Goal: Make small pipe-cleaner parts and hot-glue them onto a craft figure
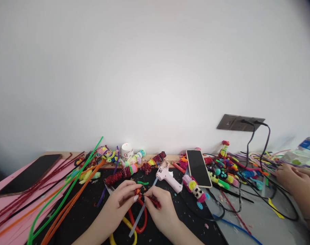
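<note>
My left hand [121, 199] and my right hand [162, 206] meet over the black mat, fingertips pinched on a small fuzzy pipe-cleaner piece [139, 192] in red, orange and black. Fingers cover much of it, so its full shape is hidden. Just beyond my right hand lies a pale pink glue gun [171, 179]. A translucent glue stick [137, 220] runs from the gun's back down between my hands. Under them show the red and yellow loop handles of what look like scissors [145, 221]. A short green pipe-cleaner bit [143, 183] rests close to my fingertips.
Long pipe cleaners [75, 194] and a dark phone [29, 173] lie at left on pink sheets. Finished pipe-cleaner figures [195, 190], a white-framed phone [199, 168] and a white roll [127, 151] line the back. Black cables [268, 143] hang at right, near another person's hands [292, 180].
</note>
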{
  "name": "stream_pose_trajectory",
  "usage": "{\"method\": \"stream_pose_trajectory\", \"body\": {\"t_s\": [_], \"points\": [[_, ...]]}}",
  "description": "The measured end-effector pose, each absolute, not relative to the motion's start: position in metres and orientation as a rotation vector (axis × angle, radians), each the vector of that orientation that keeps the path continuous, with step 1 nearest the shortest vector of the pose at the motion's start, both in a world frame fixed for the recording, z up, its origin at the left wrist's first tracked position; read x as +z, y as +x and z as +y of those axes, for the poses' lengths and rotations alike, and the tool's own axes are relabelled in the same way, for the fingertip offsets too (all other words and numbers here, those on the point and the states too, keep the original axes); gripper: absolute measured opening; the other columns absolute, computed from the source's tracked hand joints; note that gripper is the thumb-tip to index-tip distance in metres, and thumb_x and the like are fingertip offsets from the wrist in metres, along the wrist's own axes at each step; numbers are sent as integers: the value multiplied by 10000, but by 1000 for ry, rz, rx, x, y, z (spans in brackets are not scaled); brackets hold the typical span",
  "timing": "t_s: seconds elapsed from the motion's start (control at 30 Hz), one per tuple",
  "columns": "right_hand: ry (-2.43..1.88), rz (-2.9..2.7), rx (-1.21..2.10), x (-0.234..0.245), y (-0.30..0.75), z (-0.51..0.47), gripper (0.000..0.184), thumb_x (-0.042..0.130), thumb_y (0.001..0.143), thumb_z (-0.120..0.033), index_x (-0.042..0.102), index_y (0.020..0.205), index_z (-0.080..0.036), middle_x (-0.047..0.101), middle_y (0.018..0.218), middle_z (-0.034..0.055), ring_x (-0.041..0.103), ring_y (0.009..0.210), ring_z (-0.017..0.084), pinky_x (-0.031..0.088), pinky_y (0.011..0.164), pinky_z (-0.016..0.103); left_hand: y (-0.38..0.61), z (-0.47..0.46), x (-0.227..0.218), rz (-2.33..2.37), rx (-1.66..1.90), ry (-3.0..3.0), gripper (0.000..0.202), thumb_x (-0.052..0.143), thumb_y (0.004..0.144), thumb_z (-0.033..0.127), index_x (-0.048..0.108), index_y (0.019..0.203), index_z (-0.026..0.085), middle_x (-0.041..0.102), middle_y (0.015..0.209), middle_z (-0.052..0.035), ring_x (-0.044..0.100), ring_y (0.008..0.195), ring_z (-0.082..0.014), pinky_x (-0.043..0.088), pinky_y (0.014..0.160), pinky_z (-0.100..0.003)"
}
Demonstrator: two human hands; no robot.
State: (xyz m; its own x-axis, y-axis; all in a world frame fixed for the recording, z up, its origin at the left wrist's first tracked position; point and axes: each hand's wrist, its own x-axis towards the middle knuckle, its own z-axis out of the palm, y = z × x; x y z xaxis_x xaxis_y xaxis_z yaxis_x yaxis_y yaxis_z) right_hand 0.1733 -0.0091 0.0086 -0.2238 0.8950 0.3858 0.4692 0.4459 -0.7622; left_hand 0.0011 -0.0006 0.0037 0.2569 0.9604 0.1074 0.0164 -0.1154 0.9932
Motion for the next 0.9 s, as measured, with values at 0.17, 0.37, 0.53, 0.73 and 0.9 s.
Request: {"method": "stream_pose_trajectory", "body": {"t_s": [0.17,0.37,0.53,0.73,0.9], "points": [[-1163,-1852,646,8,174,-10,152,519,769,-69,573,672,-173,556,618,-13,493,552,121,358,533,211,-2,0,2,1049,1037,1507,254,551,806,221,690,1007,290,648,1122,-41,581,1065,-256,458,935,-344],[-1184,-1849,657,9,174,-11,161,518,766,-66,566,654,-172,546,607,-17,487,548,120,354,531,211,-2,-2,-1,1057,990,1530,256,525,832,249,668,1039,299,684,1108,-18,619,1022,-245,481,903,-327],[-1199,-1835,670,9,174,-8,158,519,766,-60,571,659,-163,554,618,-12,490,560,119,356,536,205,-3,-1,0,1131,955,1652,296,523,835,254,647,1098,315,664,1159,-8,580,1091,-242,419,979,-350],[-1171,-1824,683,9,174,-9,160,518,766,-54,567,653,-157,548,603,-19,487,553,111,356,537,197,-5,2,-5,1145,930,1721,356,519,832,233,601,1165,327,649,1189,0,575,1102,-231,423,985,-379],[-1164,-1814,697,10,174,-10,157,513,778,-62,583,671,-155,570,617,-12,501,563,115,364,546,199,-5,1,-8,1070,954,1600,360,515,841,233,589,1178,334,628,1220,3,598,1073,-233,503,903,-357]]}}
